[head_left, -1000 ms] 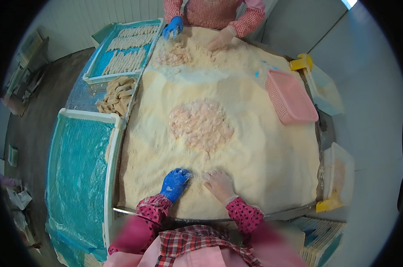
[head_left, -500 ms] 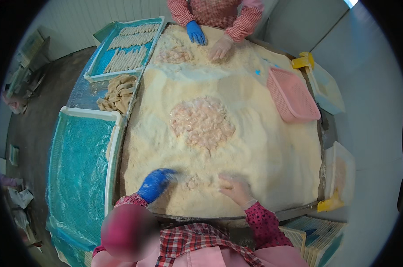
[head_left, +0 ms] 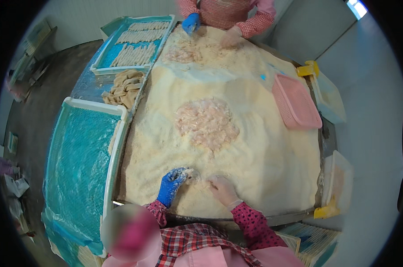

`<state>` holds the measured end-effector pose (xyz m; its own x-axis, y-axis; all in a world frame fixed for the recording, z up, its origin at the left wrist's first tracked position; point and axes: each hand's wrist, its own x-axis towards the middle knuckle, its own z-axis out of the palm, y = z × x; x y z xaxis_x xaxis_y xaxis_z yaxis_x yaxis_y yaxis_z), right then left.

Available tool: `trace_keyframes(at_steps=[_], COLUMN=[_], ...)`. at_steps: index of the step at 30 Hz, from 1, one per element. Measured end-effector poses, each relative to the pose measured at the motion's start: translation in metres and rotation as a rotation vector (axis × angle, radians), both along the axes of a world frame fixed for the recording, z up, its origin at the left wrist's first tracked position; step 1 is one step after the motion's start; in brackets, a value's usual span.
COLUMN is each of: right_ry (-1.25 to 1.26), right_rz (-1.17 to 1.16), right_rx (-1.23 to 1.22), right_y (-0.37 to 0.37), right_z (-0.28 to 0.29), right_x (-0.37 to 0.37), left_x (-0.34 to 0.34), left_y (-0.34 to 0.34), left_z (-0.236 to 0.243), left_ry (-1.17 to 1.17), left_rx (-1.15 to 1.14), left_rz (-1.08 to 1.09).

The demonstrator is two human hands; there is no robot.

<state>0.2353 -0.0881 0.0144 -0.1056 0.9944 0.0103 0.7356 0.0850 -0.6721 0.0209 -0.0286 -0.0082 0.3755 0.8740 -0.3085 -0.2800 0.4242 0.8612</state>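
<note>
My left hand [head_left: 170,184], in a blue glove dusted with crumbs, pinches a small crumb-coated piece of raw meat [head_left: 190,173] between thumb and fingers. Just to its right, my right hand [head_left: 223,191] wears a thin pale glove. Its fingers are curled together low over the bed of pale breadcrumbs [head_left: 272,164], and whatever they hold is hidden. Beyond both hands, a heap of wet, pale pink raw meat pieces [head_left: 206,122] lies in the middle of the crumbs.
Left stands a white-rimmed tray lined with blue-green netting [head_left: 79,151]. Behind it are a crumpled beige cloth [head_left: 125,89] and a tray of coated strips [head_left: 134,55]. A pink basket [head_left: 294,102] sits at right. Across the table, a co-worker's gloved hands [head_left: 191,23] work near another meat pile [head_left: 182,54].
My left hand has moved right and now pinches a coated piece. My right hand has shifted left, its fingers curling in. The co-worker's blue-gloved hand has lifted from the crumbs.
</note>
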Motion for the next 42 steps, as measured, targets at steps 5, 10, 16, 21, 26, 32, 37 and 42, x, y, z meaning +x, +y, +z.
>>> trace_keyframes(at_steps=[5, 10, 16, 21, 26, 32, 37, 42], right_ry=[0.441, 0.906, -0.214, 0.080, 0.876, 0.174, 0.352, 0.407], right_rz=[-0.371, -0.566, 0.058, -0.213, -0.416, 0.006, -0.039, -0.006], right_rx=[-0.243, -0.283, 0.123, 0.155, -0.290, 0.332, 0.263, 0.408], right_y=[-0.009, 0.001, 0.019, 0.011, -0.001, 0.000, 0.019, 0.029], right_z=[-0.018, -0.010, 0.016, 0.027, 0.003, 0.045, 0.067, 0.071], right_x=[0.002, -0.020, -0.091, -0.097, -0.094, -0.100, -0.112, -0.121], left_x=[-0.002, 0.003, 0.011, 0.008, 0.016, 0.012, 0.060, 0.017], left_y=[0.000, 0.002, -0.004, -0.004, -0.004, -0.004, -0.035, -0.021], left_z=[0.000, -0.015, -0.010, 0.001, -0.011, 0.015, 0.054, 0.061], left_ry=[-0.522, -0.649, -0.629, -0.609, -0.683, -0.614, -0.841, -0.407], left_rx=[-0.317, -0.410, -0.420, -0.535, -0.443, -0.278, 0.220, 0.174], left_rz=[0.160, 0.233, 0.327, 0.381, 0.407, 0.337, 0.393, 0.036])
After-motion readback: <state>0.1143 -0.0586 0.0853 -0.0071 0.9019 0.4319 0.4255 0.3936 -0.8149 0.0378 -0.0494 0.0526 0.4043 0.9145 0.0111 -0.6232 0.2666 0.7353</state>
